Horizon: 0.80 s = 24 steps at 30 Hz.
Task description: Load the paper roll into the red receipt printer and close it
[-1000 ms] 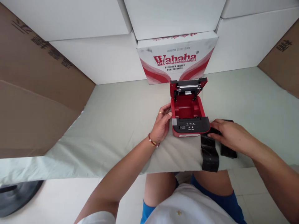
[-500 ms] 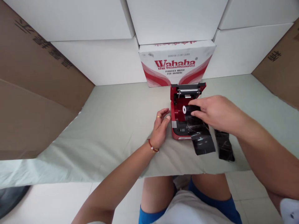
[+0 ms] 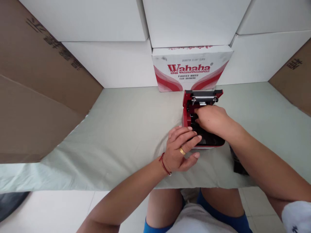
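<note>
A small red and black printer stands on the cloth with its lid raised. My right hand reaches into its bay, thumb and fingers pinched at a roll of black film, which is mostly hidden behind them. The film's loose end lies over the printer's black front part. My left hand is at the near left corner, fingers stretched out and apart, the fingertips over the printer's front edge and the film. A strip of black film lies on the cloth beneath my right forearm, partly covered.
A Wahaha water carton stands close behind the raised lid, against stacked white boxes. Brown cartons flank the table on the left and right. The green cloth hangs over the front edge, near my legs.
My right hand has lowered the black film roll into the printer's bay, and its loose end now lies over the front. My left hand has moved from the printer's left side to its front corner.
</note>
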{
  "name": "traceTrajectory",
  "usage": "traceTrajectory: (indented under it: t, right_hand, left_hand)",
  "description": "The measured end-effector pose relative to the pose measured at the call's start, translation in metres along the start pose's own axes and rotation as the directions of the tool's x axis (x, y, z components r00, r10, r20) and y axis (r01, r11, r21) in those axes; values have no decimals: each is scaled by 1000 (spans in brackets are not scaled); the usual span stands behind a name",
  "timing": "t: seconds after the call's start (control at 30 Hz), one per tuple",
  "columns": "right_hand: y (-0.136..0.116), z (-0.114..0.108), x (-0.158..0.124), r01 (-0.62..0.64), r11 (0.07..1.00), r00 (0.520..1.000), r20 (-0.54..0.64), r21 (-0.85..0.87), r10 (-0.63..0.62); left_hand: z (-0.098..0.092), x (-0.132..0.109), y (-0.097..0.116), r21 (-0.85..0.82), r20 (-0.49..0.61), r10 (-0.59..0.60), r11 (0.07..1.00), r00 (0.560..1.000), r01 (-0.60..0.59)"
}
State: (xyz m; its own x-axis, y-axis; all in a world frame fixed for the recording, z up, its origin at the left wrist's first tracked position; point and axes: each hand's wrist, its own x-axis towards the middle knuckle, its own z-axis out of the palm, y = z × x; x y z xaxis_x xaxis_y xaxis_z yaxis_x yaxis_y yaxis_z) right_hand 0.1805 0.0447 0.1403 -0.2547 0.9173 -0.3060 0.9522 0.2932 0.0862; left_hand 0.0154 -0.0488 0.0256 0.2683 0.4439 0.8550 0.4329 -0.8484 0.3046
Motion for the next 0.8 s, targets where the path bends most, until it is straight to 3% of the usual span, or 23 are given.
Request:
traceTrajectory:
  t: [0.13, 0.2, 0.27, 0.3, 0.33, 0.37, 0.4, 0.43, 0.47, 0.5, 0.57, 0.63, 0.8]
  right_hand:
    - [7, 0, -7, 15, 1000, 1000, -6, 24, -15]
    - [19, -2, -23, 96, 978, 995, -50, 187, -88]
    - [34, -4, -40, 205, 864, 964, -245, 459, -99]
    - [42, -3, -46, 257, 779, 920, -392, 572, -16]
    - [49, -3, -50, 305, 710, 836, -535, 635, 119]
    - [55, -1, -49, 342, 685, 714, -652, 643, 255]
    - [60, 2, -46, 363, 694, 584, -732, 622, 351]
    - [64, 5, -39, 375, 711, 491, -778, 595, 392]
    - [67, 9, -30, 393, 721, 456, -802, 571, 386]
    - [69, 13, -22, 419, 718, 476, -808, 555, 347]
    - [70, 21, -8, 478, 681, 581, -781, 555, 229]
    - [68, 27, -5, 525, 656, 627, -767, 542, 132]
    - [64, 39, -37, 578, 691, 576, -817, 433, 31]
  left_hand:
    - [1, 5, 3, 46, 48, 53, 997, 997, -56]
    - [1, 6, 5, 69, 57, 56, 996, 997, -60]
    - [1, 6, 8, 98, 68, 54, 993, 996, -61]
    - [2, 6, 9, 111, 72, 56, 992, 996, -64]
    - [2, 6, 10, 123, 77, 59, 990, 995, -68]
    - [3, 6, 11, 136, 83, 63, 988, 995, -74]
    - [3, 6, 12, 148, 89, 70, 986, 994, -83]
    - [3, 6, 13, 160, 94, 78, 983, 992, -92]
    - [4, 6, 13, 174, 99, 84, 980, 992, -100]
    - [4, 6, 14, 188, 102, 87, 977, 991, -106]
    - [3, 7, 14, 209, 103, 90, 972, 991, -110]
    - [3, 7, 13, 217, 97, 88, 970, 991, -107]
    - [2, 7, 11, 216, 77, 98, 970, 992, -112]
